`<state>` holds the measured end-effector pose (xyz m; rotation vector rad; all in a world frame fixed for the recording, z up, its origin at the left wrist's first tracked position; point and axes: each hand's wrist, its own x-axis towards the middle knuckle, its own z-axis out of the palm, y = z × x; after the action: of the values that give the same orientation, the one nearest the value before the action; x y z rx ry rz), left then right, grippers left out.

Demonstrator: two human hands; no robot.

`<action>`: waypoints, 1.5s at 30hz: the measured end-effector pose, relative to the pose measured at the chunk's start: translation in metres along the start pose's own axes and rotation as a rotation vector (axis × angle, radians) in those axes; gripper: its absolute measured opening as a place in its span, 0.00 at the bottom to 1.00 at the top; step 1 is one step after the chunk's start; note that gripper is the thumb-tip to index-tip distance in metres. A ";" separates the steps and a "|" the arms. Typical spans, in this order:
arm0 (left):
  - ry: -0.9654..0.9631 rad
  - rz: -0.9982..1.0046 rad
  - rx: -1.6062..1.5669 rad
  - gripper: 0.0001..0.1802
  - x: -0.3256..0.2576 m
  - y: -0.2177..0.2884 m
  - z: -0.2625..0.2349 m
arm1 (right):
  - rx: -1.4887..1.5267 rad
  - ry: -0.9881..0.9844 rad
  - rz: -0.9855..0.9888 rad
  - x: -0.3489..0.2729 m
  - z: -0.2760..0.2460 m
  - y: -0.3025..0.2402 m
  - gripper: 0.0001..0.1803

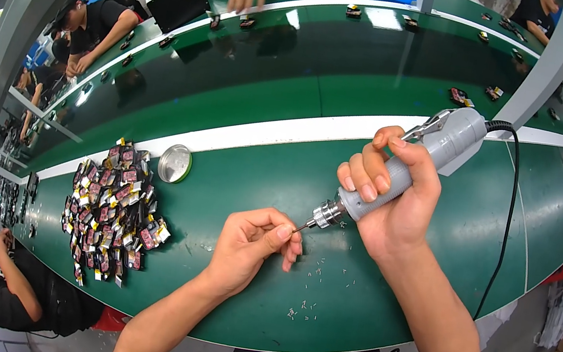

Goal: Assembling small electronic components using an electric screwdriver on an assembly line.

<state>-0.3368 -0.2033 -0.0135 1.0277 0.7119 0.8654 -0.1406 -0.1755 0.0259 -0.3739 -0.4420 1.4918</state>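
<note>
Right hand (400, 212) wrapped round grey power screwdriver (446, 142). Left hand (249, 244) pinched narrow at the bit (301, 228); can't tell if anything sits on its tip. Looks like tip-handling; next move calls for steady alignment. Gadget pile (112, 213) left of left hand.
</note>
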 end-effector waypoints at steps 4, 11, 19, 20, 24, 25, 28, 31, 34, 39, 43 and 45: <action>0.036 -0.005 0.023 0.12 0.001 -0.003 0.005 | -0.091 0.031 -0.080 -0.003 0.005 0.001 0.08; 0.156 0.036 0.186 0.15 -0.004 -0.006 0.002 | 0.109 0.029 -0.005 -0.001 -0.004 0.015 0.05; 0.183 0.093 0.147 0.15 -0.001 -0.017 -0.015 | 0.056 0.026 0.032 0.007 -0.007 0.035 0.07; 0.171 0.079 0.146 0.15 0.003 -0.020 -0.014 | 0.058 0.030 0.049 0.007 -0.009 0.032 0.07; 0.131 0.069 0.149 0.16 0.005 -0.022 -0.008 | 0.041 0.042 0.053 0.003 -0.010 0.024 0.07; 0.124 0.055 0.145 0.18 0.005 -0.021 -0.006 | 0.039 0.032 0.045 0.002 -0.011 0.023 0.07; 0.084 0.069 0.095 0.22 0.005 -0.020 -0.001 | 0.035 0.026 0.054 0.003 -0.014 0.020 0.07; 0.094 0.083 0.038 0.26 0.006 -0.013 0.004 | 0.066 0.048 0.047 0.005 -0.016 0.006 0.06; 0.268 0.165 0.032 0.23 0.003 -0.005 -0.001 | 0.082 0.037 0.071 0.002 -0.025 -0.014 0.06; 0.224 0.210 0.244 0.11 0.004 0.005 -0.005 | 0.128 0.106 0.075 -0.016 -0.061 -0.083 0.06; 0.178 0.077 0.563 0.19 0.006 0.008 0.014 | 0.012 0.095 0.050 -0.025 -0.098 -0.119 0.11; 0.054 0.156 0.770 0.16 0.013 0.009 0.030 | 0.003 0.133 0.046 -0.027 -0.109 -0.124 0.12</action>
<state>-0.3079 -0.2023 0.0046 1.7656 1.0567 0.7608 0.0208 -0.2048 -0.0074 -0.4809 -0.3268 1.5020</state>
